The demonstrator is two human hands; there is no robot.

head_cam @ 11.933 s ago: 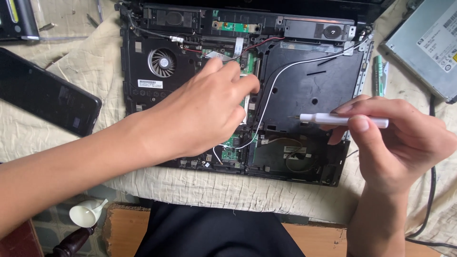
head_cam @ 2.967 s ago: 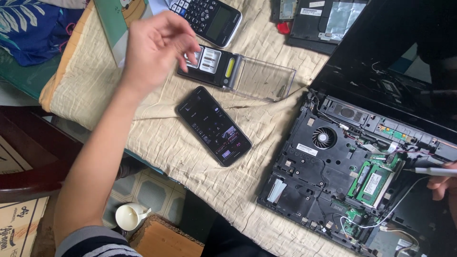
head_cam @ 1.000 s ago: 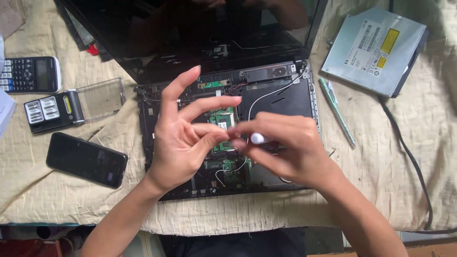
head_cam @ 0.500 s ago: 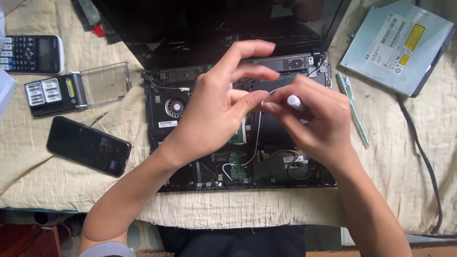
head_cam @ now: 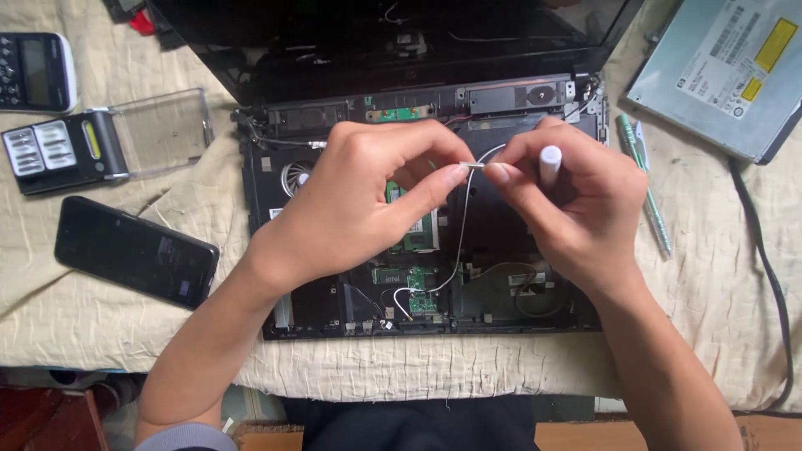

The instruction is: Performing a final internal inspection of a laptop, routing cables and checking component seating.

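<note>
An opened black laptop [head_cam: 501,242] lies with its inner parts bare: a fan [head_cam: 292,177], a green board [head_cam: 422,240] and a thin white wire [head_cam: 459,242]. Both hands meet just above its middle. My left hand [head_cam: 351,200] pinches a small metal bit [head_cam: 474,166] between thumb and forefinger. My right hand [head_cam: 576,209] is wrapped around a white screwdriver [head_cam: 550,157], whose rounded end sticks up past the knuckles. The bit sits at the screwdriver's front end, right at my right fingertips. My fingers hide the screwdriver's shaft.
On the beige cloth [head_cam: 100,334] to the left lie a black phone [head_cam: 134,250], a bit case with a clear lid [head_cam: 63,150] and a calculator [head_cam: 33,71]. A grey optical drive [head_cam: 727,71], a green pen-shaped tool [head_cam: 643,184] and a black cable [head_cam: 764,276] lie to the right.
My left hand came back from the bit case at the left. Both hands have drawn together over the laptop, and the left fingers now pinch the bit against the screwdriver's tip.
</note>
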